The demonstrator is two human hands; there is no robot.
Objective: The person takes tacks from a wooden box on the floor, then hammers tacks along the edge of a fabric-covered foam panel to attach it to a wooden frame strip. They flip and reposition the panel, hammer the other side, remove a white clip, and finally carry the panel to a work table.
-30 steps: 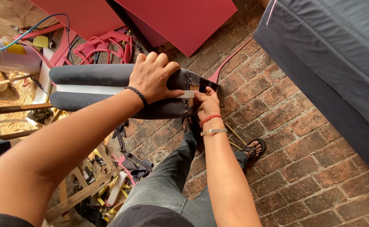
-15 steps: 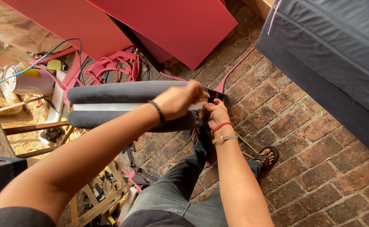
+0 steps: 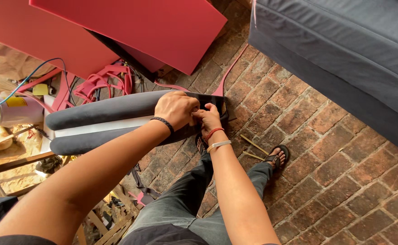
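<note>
Compared with the frame half a second earlier, the grey padded roll (image 3: 104, 120) is seen lower and further left in the frame, and the left hand (image 3: 177, 109) has been shifted from lying across its top to gripping its right end. That end, at the centre of the frame, is covered in black fabric (image 3: 208, 102), and the left fingers are clenched on it; the right hand (image 3: 208, 119) is pressed just beside, its fingers pinched on the same fabric edge. A white strip (image 3: 99, 127) is seen running along the roll between its two grey halves. The roll is held above a brick floor (image 3: 326, 149), on which a sandalled foot (image 3: 277, 156) is planted at centre right. Red panels (image 3: 131, 27) are leaned across the upper left, with pink straps (image 3: 104, 81) and a blue cable (image 3: 31, 77) below them. A dark grey cushion (image 3: 344, 50) fills the upper right, and wooden scraps (image 3: 13, 159) are scattered at the lower left.
</note>
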